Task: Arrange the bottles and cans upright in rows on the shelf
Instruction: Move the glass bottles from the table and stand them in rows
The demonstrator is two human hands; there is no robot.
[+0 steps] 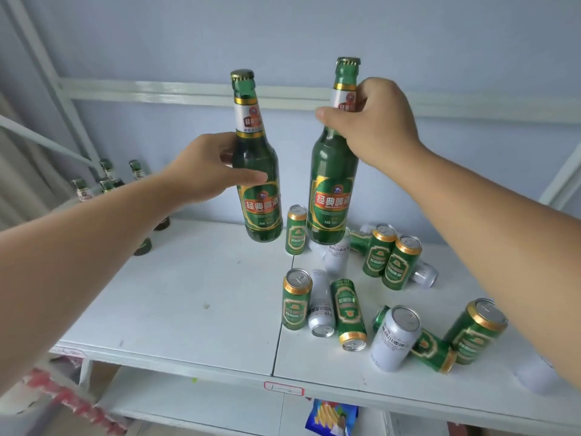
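Each of my hands holds a green glass beer bottle upright above the white shelf (195, 294). My left hand (210, 166) grips the left bottle (259, 196) around its shoulder. My right hand (374, 121) clasps the right bottle (333, 196) at its neck, slightly higher. Several more green bottles (108, 177) stand upright at the shelf's far left, partly behind my left forearm. On the right half lie and stand several green cans (295, 305) and white cans (394, 338), mixed together, some upright, some on their sides.
The shelf's back rail (188, 92) and slanted frame posts run behind the bottles. A lower shelf holds a blue snack bag (330, 416). A small red-bordered label (284, 388) sits on the shelf's front edge. A red-patterned object lies at bottom left.
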